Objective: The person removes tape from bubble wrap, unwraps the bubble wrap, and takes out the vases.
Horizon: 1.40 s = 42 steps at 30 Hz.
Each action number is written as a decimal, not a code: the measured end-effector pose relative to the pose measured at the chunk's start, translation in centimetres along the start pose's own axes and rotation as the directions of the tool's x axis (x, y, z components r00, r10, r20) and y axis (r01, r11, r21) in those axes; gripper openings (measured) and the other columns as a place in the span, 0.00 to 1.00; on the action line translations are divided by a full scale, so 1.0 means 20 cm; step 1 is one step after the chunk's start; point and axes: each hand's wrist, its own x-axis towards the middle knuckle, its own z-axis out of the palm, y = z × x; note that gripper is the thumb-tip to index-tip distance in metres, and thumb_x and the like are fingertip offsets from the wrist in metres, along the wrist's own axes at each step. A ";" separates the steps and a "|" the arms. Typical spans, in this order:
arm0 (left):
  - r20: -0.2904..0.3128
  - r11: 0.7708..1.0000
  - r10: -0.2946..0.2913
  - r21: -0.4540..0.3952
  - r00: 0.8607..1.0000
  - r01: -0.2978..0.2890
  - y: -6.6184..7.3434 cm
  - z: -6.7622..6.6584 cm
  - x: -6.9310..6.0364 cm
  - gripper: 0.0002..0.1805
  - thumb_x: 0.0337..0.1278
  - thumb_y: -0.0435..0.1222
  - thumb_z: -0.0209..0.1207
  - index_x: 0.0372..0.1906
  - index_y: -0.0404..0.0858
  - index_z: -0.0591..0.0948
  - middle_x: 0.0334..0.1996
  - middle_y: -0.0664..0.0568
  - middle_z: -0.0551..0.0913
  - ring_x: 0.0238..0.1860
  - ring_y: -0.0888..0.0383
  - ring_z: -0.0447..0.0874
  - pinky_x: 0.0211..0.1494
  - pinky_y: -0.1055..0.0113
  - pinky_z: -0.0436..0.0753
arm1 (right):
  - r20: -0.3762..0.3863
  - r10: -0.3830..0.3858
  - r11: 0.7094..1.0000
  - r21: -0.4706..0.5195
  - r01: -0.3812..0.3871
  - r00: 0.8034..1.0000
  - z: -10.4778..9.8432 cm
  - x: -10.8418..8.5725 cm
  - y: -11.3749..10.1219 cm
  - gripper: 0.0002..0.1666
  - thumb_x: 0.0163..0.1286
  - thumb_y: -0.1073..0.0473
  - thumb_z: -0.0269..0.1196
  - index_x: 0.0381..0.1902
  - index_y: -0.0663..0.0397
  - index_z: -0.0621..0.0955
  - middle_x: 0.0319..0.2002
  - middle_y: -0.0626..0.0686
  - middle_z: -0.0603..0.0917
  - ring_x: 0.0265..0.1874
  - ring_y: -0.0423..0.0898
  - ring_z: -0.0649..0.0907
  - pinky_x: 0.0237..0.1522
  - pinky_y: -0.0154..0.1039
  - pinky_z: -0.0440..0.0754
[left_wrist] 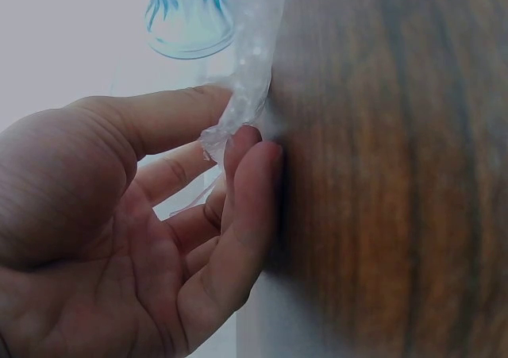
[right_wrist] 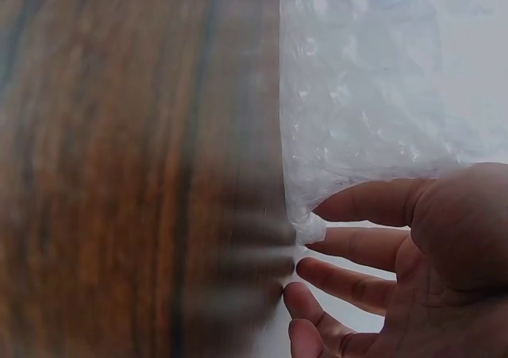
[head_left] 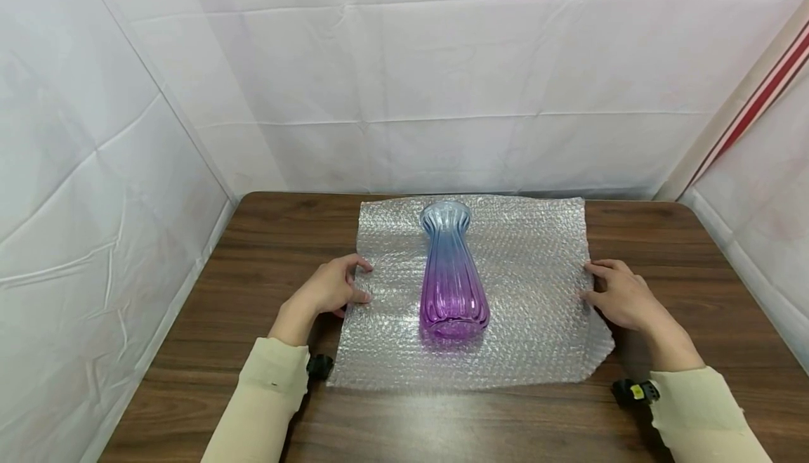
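Left hand (head_left: 330, 289) pinches the left edge of a bubble wrap sheet (head_left: 537, 354), thumb on top and fingers beneath; the right hand (head_left: 627, 300) grasps the opposite edge, presumably so that both sides are under control at once. Between them, on the wrap, a fluted blue-to-purple glass vase (head_left: 451, 277) lies on its side, mouth toward the far edge of the desk (head_left: 404, 428), probably laid down so it cannot topple. The sheet reaches nearly to that edge, well in from both far corners.
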 end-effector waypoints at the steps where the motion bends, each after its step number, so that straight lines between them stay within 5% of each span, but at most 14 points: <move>1: 0.001 1.000 0.002 0.001 1.000 -0.002 0.00 0.00 0.00 0.30 0.59 0.33 0.73 0.66 0.45 0.78 0.29 0.46 0.77 0.24 0.52 0.79 0.26 0.61 0.87 | -0.003 -0.001 1.000 -0.003 0.001 1.000 0.00 0.00 0.00 0.39 0.74 0.57 0.62 0.74 0.75 0.65 0.72 0.80 0.57 0.68 0.85 0.57 0.67 0.79 0.54; 42: 0.004 1.000 -0.002 -0.010 1.000 0.002 0.00 0.00 0.00 0.28 0.59 0.34 0.73 0.65 0.47 0.79 0.29 0.46 0.77 0.25 0.53 0.78 0.26 0.60 0.87 | -0.045 -0.033 0.999 -0.029 0.032 0.998 -0.01 -0.02 0.07 0.33 0.73 0.60 0.63 0.71 0.73 0.71 0.71 0.77 0.63 0.69 0.80 0.61 0.66 0.79 0.54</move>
